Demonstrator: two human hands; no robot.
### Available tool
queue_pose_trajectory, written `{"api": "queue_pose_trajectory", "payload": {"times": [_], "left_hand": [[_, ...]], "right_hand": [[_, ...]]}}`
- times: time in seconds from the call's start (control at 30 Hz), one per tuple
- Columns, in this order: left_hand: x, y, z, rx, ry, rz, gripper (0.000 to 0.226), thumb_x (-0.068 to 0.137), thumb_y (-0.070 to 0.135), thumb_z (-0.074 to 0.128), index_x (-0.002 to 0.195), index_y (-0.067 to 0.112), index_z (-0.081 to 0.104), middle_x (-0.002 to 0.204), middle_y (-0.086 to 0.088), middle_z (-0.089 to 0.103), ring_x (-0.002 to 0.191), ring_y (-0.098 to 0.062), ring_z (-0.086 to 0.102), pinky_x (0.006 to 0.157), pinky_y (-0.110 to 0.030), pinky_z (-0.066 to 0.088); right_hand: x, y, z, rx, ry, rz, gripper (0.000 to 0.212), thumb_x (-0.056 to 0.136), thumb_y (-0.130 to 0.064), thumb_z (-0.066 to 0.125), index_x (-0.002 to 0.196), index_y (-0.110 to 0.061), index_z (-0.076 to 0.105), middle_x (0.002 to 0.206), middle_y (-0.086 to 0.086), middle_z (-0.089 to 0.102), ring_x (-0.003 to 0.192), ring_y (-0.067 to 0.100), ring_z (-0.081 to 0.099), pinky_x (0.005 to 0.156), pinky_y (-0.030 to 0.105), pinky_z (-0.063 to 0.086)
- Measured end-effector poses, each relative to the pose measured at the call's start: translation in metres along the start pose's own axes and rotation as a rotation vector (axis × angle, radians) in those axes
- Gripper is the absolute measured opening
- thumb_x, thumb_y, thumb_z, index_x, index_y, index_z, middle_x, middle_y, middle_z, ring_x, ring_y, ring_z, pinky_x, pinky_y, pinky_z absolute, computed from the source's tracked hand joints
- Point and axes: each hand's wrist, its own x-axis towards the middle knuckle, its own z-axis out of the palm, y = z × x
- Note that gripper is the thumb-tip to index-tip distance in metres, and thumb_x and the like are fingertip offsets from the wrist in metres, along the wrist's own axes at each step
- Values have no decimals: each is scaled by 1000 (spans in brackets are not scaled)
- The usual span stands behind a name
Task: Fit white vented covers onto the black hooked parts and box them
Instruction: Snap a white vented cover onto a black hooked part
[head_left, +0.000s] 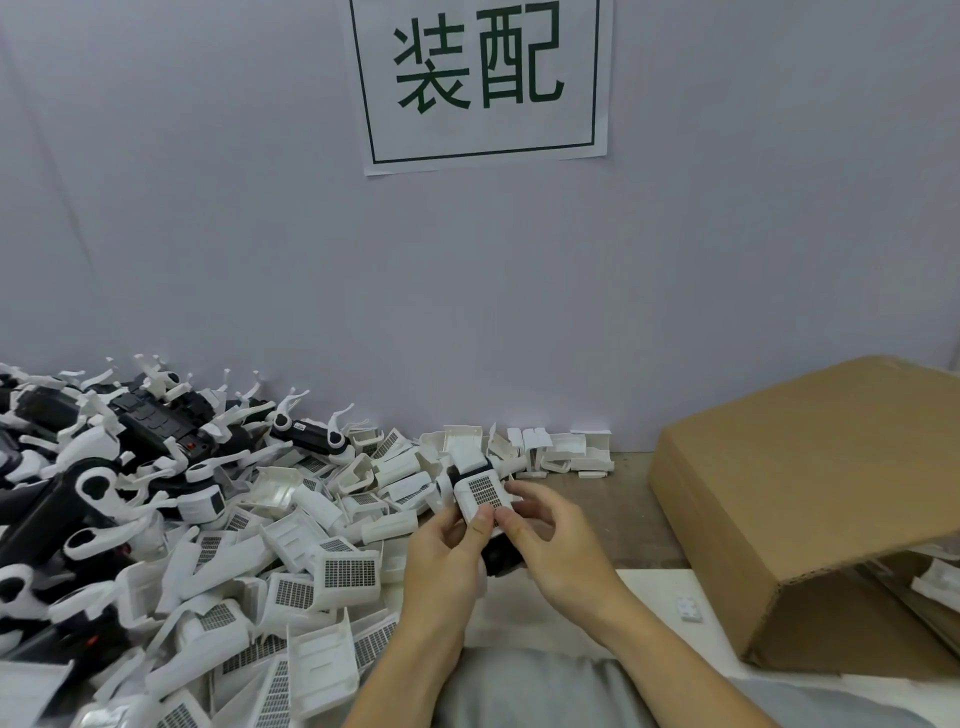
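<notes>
My left hand (441, 558) and my right hand (558, 545) hold one assembly together in front of me. A white vented cover (480, 491) sits on top of a black part (501, 556), most of which is hidden behind my fingers. Both thumbs press on the cover's near edge. A pile of loose white vented covers (345, 569) spreads across the table to the left. Further left lies a heap of black hooked parts (150, 423) with white hooks. A cardboard box (810, 499) stands at the right with its flap raised.
A grey wall with a printed paper sign (480, 83) rises just behind the table. More white covers (561, 449) line the wall base. A small white piece (688, 608) lies near the box. Bare wooden tabletop (618, 514) shows between my hands and the box.
</notes>
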Motion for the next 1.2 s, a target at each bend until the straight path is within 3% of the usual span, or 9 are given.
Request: {"api": "queue_pose_trajectory", "payload": {"times": [0.13, 0.27, 0.4, 0.57, 0.67, 0.8, 0.87, 1.07, 1.2], "left_hand": [[3, -1, 0, -83, 70, -54, 38, 100, 40, 52, 101, 10, 75, 87, -14, 76, 87, -28, 72, 69, -27, 54], [2, 7, 6, -337, -67, -154, 44, 105, 39, 36, 117, 17, 71, 114, -4, 75, 106, -15, 72, 77, -26, 58], [-1, 4, 8, -238, -88, -111, 30, 96, 32, 52, 100, 23, 80, 109, -5, 77, 100, -17, 73, 85, -36, 58], [1, 3, 5, 17, 157, 88, 27, 100, 4, 53, 84, 11, 75, 80, -7, 77, 80, -31, 74, 69, -39, 60], [1, 5, -1, 190, 316, 182, 19, 97, 8, 61, 83, 16, 70, 77, 2, 69, 77, -19, 62, 73, -36, 51], [-1, 9, 1, 85, 305, 89, 18, 100, 12, 56, 87, 17, 68, 79, 12, 67, 81, -10, 60, 78, -39, 51], [-1, 9, 2, 65, 272, 46, 20, 101, 11, 53, 88, 16, 68, 83, 9, 68, 81, -14, 61, 75, -38, 51], [2, 7, 3, 25, 259, 16, 22, 102, 8, 48, 90, 9, 66, 89, -10, 66, 73, -21, 61, 76, -45, 49], [8, 3, 1, -55, 280, -28, 25, 104, 12, 44, 93, 10, 66, 94, -17, 65, 74, -24, 63, 66, -39, 52]], "right_hand": [[-2, 3, 1, -262, 29, -77, 38, 90, -38, 71, 125, -32, 59, 119, -16, 60, 108, -2, 56, 84, 9, 45], [-3, 3, 2, -468, -11, -124, 67, 81, -50, 72, 141, -32, 47, 123, -17, 52, 117, 2, 50, 100, 24, 45], [-3, 6, 1, -557, 62, -148, 45, 86, -47, 65, 128, -36, 52, 105, -15, 54, 100, 5, 55, 85, 24, 49], [1, 10, 1, -379, 127, -99, 11, 95, -34, 57, 95, -25, 64, 82, -10, 64, 74, 8, 57, 65, 20, 45], [3, 6, -6, -134, 190, 87, 35, 100, -30, 47, 69, -14, 51, 51, -15, 52, 55, 13, 47, 58, 31, 39], [6, -4, -13, 550, 187, 433, 41, 102, -33, 38, 95, -3, 64, 52, 13, 50, 48, 24, 47, 53, 31, 55], [6, -8, -15, 725, 131, 549, 43, 101, -39, 38, 101, -5, 64, 56, 14, 54, 50, 26, 52, 41, 23, 47], [4, -9, -17, 796, 11, 569, 43, 95, -40, 44, 95, -4, 66, 66, 14, 57, 55, 25, 55, 45, 24, 39], [5, -3, -17, 643, 47, 458, 33, 94, -30, 48, 93, -1, 65, 67, 14, 57, 62, 27, 53, 56, 32, 49]]}}
